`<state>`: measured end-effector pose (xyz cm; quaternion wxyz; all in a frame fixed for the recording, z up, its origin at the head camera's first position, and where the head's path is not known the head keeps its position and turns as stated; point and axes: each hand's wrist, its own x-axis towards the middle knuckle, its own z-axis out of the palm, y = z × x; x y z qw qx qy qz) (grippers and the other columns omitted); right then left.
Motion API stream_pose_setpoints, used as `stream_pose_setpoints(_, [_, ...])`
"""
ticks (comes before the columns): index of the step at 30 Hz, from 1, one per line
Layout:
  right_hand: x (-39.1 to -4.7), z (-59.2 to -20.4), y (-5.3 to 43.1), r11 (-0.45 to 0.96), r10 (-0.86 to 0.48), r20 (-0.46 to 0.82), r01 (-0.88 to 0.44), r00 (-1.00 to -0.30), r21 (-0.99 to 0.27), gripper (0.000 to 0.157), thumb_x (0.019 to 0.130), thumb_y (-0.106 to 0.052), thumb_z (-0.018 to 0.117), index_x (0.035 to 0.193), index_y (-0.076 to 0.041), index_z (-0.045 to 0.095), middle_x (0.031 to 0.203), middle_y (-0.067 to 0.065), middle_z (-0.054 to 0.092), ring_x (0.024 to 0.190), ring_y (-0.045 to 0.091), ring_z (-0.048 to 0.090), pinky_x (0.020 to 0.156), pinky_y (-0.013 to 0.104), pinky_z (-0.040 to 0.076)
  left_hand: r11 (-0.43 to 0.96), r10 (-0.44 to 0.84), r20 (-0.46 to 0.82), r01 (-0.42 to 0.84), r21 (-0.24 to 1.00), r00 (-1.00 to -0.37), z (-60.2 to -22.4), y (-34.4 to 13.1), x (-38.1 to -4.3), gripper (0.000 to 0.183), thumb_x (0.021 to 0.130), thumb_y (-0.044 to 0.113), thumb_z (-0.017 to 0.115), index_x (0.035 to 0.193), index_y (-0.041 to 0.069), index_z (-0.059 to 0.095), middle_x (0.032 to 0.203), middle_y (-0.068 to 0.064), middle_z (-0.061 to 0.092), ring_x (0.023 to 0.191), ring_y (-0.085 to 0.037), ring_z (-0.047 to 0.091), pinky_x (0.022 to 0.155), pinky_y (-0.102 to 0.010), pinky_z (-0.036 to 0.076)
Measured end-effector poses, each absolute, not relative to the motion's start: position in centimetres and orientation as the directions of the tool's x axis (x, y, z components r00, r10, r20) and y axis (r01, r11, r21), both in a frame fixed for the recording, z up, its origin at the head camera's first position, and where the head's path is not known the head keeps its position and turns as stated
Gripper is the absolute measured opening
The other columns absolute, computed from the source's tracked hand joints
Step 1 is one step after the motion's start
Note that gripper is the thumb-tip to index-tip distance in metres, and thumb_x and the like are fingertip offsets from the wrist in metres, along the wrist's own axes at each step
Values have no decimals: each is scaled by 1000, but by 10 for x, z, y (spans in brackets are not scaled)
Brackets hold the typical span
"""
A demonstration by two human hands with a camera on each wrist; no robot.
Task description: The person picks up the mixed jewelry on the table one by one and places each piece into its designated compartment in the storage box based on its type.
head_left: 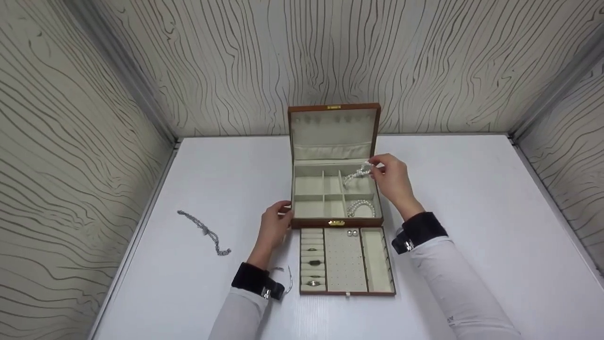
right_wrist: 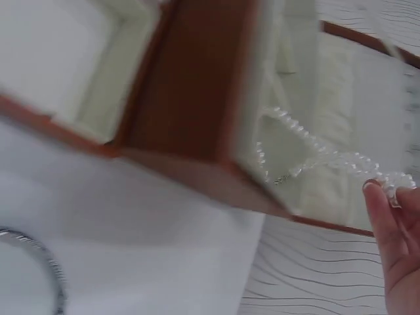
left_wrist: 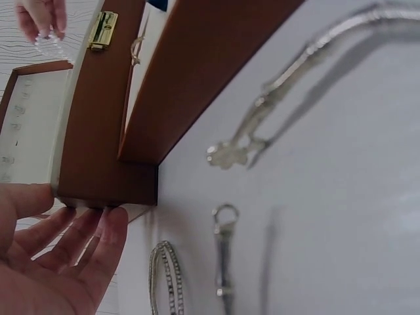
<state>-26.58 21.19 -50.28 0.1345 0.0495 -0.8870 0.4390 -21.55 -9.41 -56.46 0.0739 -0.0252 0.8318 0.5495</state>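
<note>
Pinching with the right hand [head_left: 391, 179], between thumb and fingertips, a white beaded strand [head_left: 357, 174], looped at the top and hanging down over the back right compartment of the brown jewellery box [head_left: 314, 223]. Cannot tell if already touching the bottom there with its lower end. Touching with the left hand [head_left: 273, 222] the left side of the box, near the front corner, with fingers almost straight, only lightly bent, and fingertips laid against the wall. Seen with its lid [head_left: 332, 130] raised and divided inside into six compartments; holding in the front right one a coiled beaded piece [head_left: 353, 206]. Placed directly before the box, on the white worktop [head_left: 472, 198]: a tray [head_left: 347, 274], carrying several rings [head_left: 314, 262] in the padded slots at left and two round studs [head_left: 350, 233] at the top of the dotted middle panel. Lying to the left, well apart: a silver bracelet [head_left: 205, 231]. Lying near the left wrist, partly hidden: a thin silver strand [head_left: 290, 283]. Resting near the right wrist: a silver bangle [right_wrist: 56, 266].
</note>
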Motion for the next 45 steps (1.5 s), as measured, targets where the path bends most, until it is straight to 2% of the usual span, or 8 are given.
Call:
stream_pose_setpoints(10, [-265,-528,213,749,-87,245,-226,-966,-623,17,89,3,66,106,2,71,100,15,68,93,30,65,80,43,55,393,31,-129,-107,914,-991,-565,-93,-214,33,98,9,59,130,1,59,110,-12,64,88,-19,64,71,-31,57])
stream_pose_setpoints(18, [-267,-532,206,800,-152,252,-269,-956,-536,11,88,2,68,97,1,74,95,14,71,90,31,66,79,45,53,385,36,-132,-108,916,-991,-565,-93,-215,33,98,8,58,130,0,59,109,-13,63,89,-20,63,73,-35,58])
stream_pose_setpoints(23, [-270,-535,202,829,-208,252,-307,-945,-467,21,86,10,63,102,3,74,99,17,71,94,35,66,85,47,52,390,38,-125,-101,915,-991,-564,-93,-215,33,98,8,58,130,0,58,109,-13,64,87,-19,64,72,-34,58])
stream_pose_setpoints(28, [-271,-538,201,858,-317,151,-351,-936,-374,50,78,16,58,126,3,62,124,20,63,115,38,58,106,55,34,389,39,-131,-106,915,-991,-565,-94,-215,33,98,8,58,130,0,58,110,-13,63,88,-19,64,72,-33,57])
stream_pose_setpoints(31, [-269,-540,201,871,-364,55,-361,-930,-332,56,83,11,60,138,2,51,140,21,52,128,36,48,112,60,20,383,43,-130,-104,918,-991,-566,-94,-215,33,98,8,58,130,-1,58,111,-14,63,88,-21,64,72,-33,57])
stream_pose_setpoints(34, [-267,-542,201,878,-389,-21,-363,-921,-311,58,88,6,60,144,0,44,148,21,42,135,35,40,114,62,13,375,47,-129,-102,922,-990,-566,-94,-215,33,98,8,58,130,-1,58,111,-15,63,90,-21,64,72,-33,57])
stream_pose_setpoints(39, [-265,-542,200,869,-403,-92,-349,-910,-350,56,94,2,54,148,-2,40,151,20,37,139,37,34,113,63,2,374,53,-135,-106,921,-989,-566,-94,-215,34,98,9,57,132,0,57,112,-14,63,92,-21,64,73,-31,57])
stream_pose_setpoints(45, [-263,-540,199,856,-412,-141,-329,-900,-399,60,85,14,48,142,-4,50,141,13,53,134,34,43,113,61,-8,387,50,-142,-112,916,-989,-567,-95,-215,35,99,10,58,133,1,57,113,-13,62,91,-20,64,74,-30,57])
